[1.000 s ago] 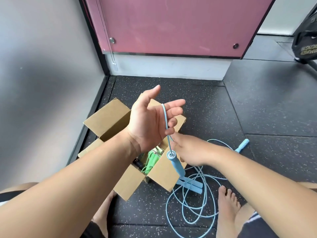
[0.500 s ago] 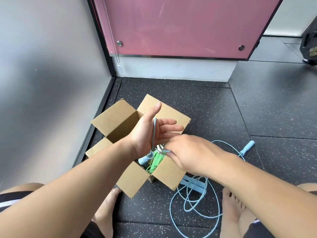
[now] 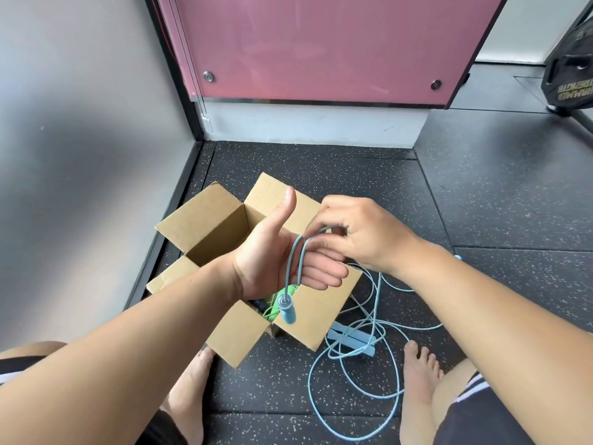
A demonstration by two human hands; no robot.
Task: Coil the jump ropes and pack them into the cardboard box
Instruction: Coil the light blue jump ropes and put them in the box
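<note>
- The right hand [image 3: 359, 234] is now sitting up by the left index finger, having lifted from low beside the heel of the left palm half a second ago. Two strands are now crossing that palm where one was lying before.
- The left hand [image 3: 276, 264] is holding palm up over the cardboard box [image 3: 211, 220], thumb pointing up, fingers [image 3: 324, 271] straight and together, closing on nothing.
- The blue jump rope [image 3: 293, 261] is looping over the left palm. The right hand's thumb and index are pinching the cord at the top of the loop, other fingers curled.
- The handle [image 3: 286, 311] is dangling from the cord below the left hand, hanging over the box's near flap.
- The rest of the blue cord is trailing off right and lying in loose loops on the floor [image 3: 321, 168], between the box and the right foot [image 3: 420, 377].
- Two pale blue handles [image 3: 353, 340] are lying side by side in those loops, just beside the box.
- The box is standing open on the floor in the corner, all four flaps spread out.
- A green jump rope [image 3: 275, 305] is sitting inside the box, mostly hidden by the left wrist.
- The left foot [image 3: 189, 390] is resting near the box's front flap.
- A black weight plate [image 3: 568, 81] is showing at the top right edge. Its pale lettering is reading upside down and is too blurred to make out.
</note>
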